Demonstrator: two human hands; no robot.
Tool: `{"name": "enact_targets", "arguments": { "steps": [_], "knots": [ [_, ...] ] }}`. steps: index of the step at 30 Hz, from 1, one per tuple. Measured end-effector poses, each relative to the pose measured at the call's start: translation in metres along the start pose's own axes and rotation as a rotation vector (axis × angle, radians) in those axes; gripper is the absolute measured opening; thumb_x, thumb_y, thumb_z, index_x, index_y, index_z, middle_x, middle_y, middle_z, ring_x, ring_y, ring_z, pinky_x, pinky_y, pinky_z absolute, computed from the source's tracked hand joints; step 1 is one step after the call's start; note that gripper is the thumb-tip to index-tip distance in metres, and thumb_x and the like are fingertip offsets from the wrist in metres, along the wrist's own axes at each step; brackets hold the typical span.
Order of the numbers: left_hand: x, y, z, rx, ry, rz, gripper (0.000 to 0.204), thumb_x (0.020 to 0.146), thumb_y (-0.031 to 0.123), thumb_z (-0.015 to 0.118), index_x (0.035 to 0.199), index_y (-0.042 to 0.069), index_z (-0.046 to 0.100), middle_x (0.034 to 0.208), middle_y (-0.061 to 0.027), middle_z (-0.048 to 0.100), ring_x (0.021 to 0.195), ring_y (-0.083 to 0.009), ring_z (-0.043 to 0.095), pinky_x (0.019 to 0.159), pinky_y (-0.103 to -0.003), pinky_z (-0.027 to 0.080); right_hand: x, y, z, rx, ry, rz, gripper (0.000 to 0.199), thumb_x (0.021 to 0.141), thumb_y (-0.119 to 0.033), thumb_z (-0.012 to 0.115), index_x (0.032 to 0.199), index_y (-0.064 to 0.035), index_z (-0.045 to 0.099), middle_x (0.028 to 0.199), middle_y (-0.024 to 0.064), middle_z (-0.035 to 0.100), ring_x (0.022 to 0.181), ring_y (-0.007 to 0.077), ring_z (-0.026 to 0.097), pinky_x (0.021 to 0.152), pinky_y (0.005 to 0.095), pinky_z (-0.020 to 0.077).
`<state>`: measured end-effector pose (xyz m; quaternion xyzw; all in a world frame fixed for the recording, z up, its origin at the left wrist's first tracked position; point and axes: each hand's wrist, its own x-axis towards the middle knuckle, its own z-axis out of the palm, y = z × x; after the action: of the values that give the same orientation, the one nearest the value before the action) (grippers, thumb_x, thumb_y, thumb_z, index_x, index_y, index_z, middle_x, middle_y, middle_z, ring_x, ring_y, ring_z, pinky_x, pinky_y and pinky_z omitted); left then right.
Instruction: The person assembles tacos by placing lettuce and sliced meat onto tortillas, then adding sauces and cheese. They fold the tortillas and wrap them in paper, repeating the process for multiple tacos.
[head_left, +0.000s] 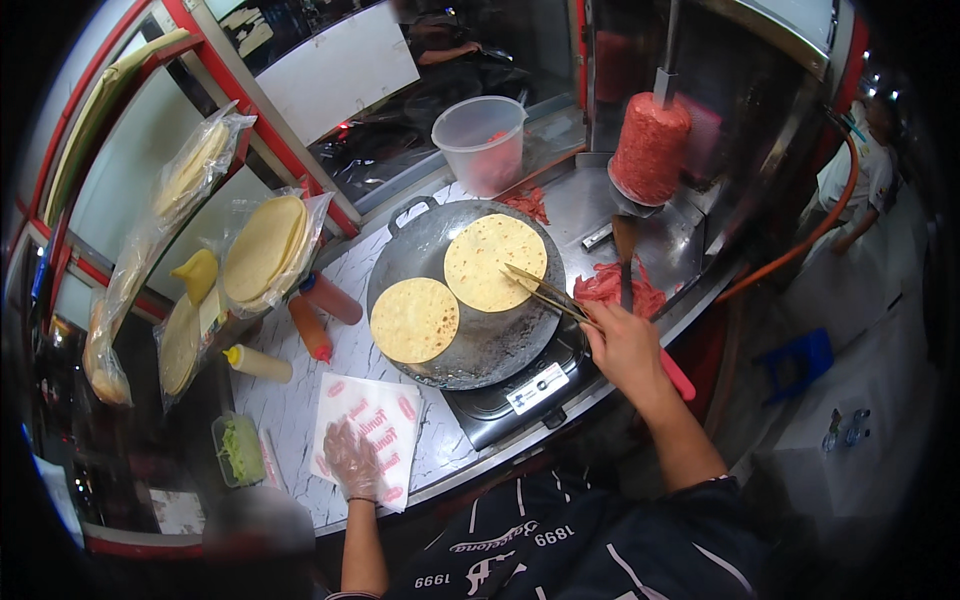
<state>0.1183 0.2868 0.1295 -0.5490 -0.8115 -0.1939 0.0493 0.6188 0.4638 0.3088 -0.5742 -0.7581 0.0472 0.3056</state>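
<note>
While the right hand is closed around a pair of long metal tongs, the tong tips touch the near edge of the upper round golden flatbread, which lies flat in a wide, shallow grey metal pan. A second round flatbread lies lower left in the same pan, its edge just overlapping or touching the first; which, cannot be told. The pan sits on a black portable stove at the counter's front edge.

The left hand, in a thin clear plastic glove, rests with fingers spread and holding nothing on a white printed paper sheet spread on the marble-patterned counter.

Left of the pan stand two red squeeze bottles and a yellow squeeze bottle; behind them lean clear bags of stacked flatbreads. A small clear tub of green shreds sits near the gloved hand.

Beyond the pan are a translucent plastic bucket, a vertical spit of red raw meat, and red meat shavings on the steel tray beneath it.
</note>
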Motion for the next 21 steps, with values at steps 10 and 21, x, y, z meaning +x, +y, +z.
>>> {"name": "enact_targets", "arguments": {
  "steps": [10, 21],
  "knots": [
    [0.002, -0.014, 0.009, 0.021, -0.013, 0.143, 0.055, 0.099, 0.029, 0.067, 0.146, 0.001, 0.059, 0.159, -0.022, 0.049, 0.15, -0.0402, 0.041, 0.129, -0.052, 0.025, -0.011, -0.036, 0.005, -0.067, 0.15, 0.04, 0.03, 0.096, -0.026, 0.074, 0.124, -0.0133, 0.072, 0.092, 0.0134, 0.072, 0.079, 0.0406, 0.073, 0.068, 0.0515, 0.0576],
    [0.001, -0.016, -0.004, -0.174, -0.069, 0.195, 0.058, 0.1, 0.035, 0.066, 0.149, 0.004, 0.057, 0.163, -0.02, 0.045, 0.152, -0.0459, 0.035, 0.127, -0.057, 0.024, -0.034, -0.07, 0.025, -0.185, 0.093, 0.133, 0.027, 0.097, -0.027, 0.074, 0.118, -0.0112, 0.069, 0.098, 0.017, 0.075, 0.086, 0.0431, 0.074, 0.073, 0.0567, 0.0582]
  ]
}}
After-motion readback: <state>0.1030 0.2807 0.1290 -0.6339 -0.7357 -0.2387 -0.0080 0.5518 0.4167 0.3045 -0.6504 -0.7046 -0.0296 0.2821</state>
